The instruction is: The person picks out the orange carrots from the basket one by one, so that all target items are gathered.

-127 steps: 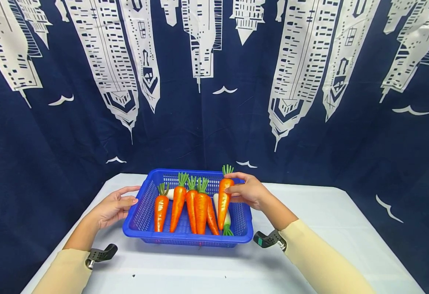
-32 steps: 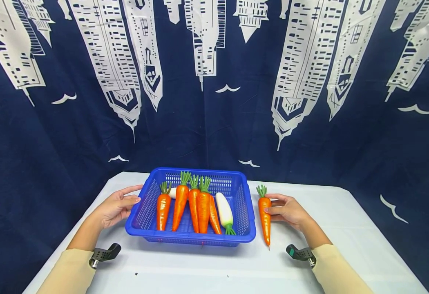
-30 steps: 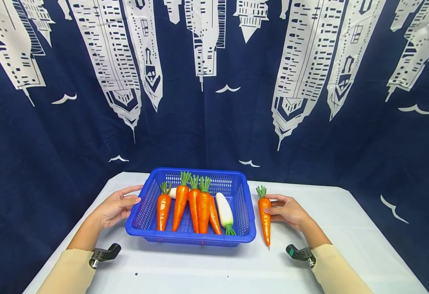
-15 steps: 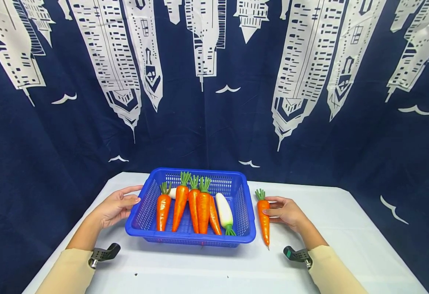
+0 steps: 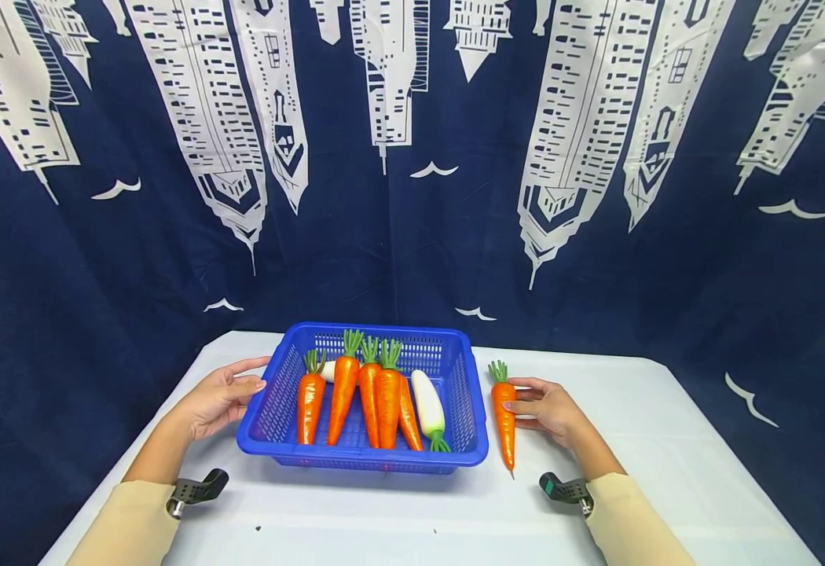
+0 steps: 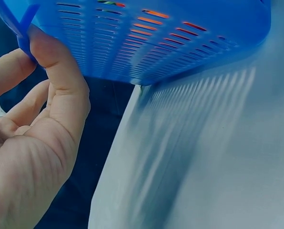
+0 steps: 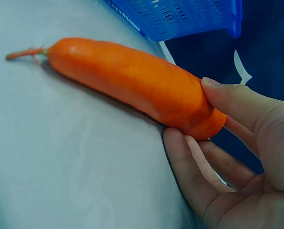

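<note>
Just right of the blue plastic basket (image 5: 377,464), a carrot (image 5: 504,417) lies on or close to the white table, green stem end away from me. My right hand (image 5: 550,409) pinches its thick end, the thumb (image 7: 237,98) on one side and the fingers (image 7: 185,162) on the other. At the basket's left end, my left hand (image 5: 218,397) holds the rim between thumb and fingers, as the left wrist view shows. Inside the basket are several more carrots (image 5: 344,397), a white radish (image 5: 428,402) and another white piece (image 5: 328,372) partly hidden behind the carrots.
The white table (image 5: 356,527) extends in front of the basket and to the right. A dark blue curtain (image 5: 398,236) printed with white buildings hangs behind it. Wrist cameras (image 5: 200,487) sit on both forearms.
Earlier, my right hand held the carrot inside the basket above the radish; it has carried it over the right rim and down beside the basket. The left hand stays at the rim.
</note>
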### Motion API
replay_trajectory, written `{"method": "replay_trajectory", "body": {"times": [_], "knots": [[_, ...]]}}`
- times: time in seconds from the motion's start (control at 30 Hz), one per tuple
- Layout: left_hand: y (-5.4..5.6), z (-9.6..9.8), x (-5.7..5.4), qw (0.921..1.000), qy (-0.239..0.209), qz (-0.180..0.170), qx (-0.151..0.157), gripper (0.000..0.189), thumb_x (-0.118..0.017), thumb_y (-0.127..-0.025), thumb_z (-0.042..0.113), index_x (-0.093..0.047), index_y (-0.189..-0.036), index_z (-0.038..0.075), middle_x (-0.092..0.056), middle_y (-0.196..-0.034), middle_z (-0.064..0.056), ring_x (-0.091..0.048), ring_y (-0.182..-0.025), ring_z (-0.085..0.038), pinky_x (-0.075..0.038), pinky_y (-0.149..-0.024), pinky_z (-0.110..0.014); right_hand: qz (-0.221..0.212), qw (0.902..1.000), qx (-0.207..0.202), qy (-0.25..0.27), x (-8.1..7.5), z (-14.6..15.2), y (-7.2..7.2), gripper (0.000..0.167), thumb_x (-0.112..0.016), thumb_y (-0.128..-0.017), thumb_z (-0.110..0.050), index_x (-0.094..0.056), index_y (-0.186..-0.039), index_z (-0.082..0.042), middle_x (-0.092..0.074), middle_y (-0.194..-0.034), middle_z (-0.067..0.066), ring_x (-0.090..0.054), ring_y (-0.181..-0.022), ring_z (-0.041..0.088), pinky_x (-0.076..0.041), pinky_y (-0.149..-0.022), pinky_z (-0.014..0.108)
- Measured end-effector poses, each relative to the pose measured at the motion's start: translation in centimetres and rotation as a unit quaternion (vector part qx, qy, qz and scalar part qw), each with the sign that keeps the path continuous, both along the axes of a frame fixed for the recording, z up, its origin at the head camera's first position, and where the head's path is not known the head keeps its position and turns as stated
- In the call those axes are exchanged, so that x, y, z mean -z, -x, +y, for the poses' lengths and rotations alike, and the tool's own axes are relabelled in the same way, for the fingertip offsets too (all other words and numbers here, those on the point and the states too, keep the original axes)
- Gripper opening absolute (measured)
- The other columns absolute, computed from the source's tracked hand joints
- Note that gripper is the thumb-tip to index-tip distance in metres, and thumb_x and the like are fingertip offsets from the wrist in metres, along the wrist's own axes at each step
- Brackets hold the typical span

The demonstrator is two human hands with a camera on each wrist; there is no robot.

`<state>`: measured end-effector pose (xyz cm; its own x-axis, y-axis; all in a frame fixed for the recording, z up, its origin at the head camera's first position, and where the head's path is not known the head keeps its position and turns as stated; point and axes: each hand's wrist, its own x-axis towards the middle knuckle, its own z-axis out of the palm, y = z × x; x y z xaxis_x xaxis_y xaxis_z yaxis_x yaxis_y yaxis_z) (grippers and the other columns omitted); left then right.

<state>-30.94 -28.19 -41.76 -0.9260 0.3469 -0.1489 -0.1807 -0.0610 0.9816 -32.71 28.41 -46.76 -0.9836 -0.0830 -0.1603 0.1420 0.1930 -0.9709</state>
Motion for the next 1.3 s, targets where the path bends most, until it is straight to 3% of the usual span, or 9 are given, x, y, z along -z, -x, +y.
{"method": "replay_trajectory", "body": {"times": [0.57, 1.3], "knots": [[0.19, -0.15, 0.13, 0.9999, -0.014, -0.002, 0.006, 0.072, -0.056, -0.105, 0.008, -0.013, -0.163, 0.004, -0.074, -0.105, 0.001, -0.076, -0.093, -0.015, -0.064, -0.085, -0.033, -0.003, 0.9999, 0.017, -0.003, -0.06, -0.3, -0.01, 0.064, -0.078, -0.086, 0.002, -0.052, -0.145, 0.002, -0.061, -0.135, 0.028, -0.071, -0.098, 0.023, -0.064, -0.085, 0.046], [0.17, -0.31, 0.12, 0.9998, -0.008, 0.002, 0.016, 0.073, -0.055, -0.105, 0.009, -0.011, -0.163, 0.003, -0.073, -0.108, 0.001, -0.076, -0.095, -0.015, -0.064, -0.086, -0.034, -0.008, 0.9999, -0.001, 0.007, -0.33, -0.23, -0.51, 0.072, -0.077, -0.09, -0.005, -0.041, -0.152, 0.004, -0.051, -0.145, 0.032, -0.071, -0.098, 0.02, -0.063, -0.089, 0.048]]}}
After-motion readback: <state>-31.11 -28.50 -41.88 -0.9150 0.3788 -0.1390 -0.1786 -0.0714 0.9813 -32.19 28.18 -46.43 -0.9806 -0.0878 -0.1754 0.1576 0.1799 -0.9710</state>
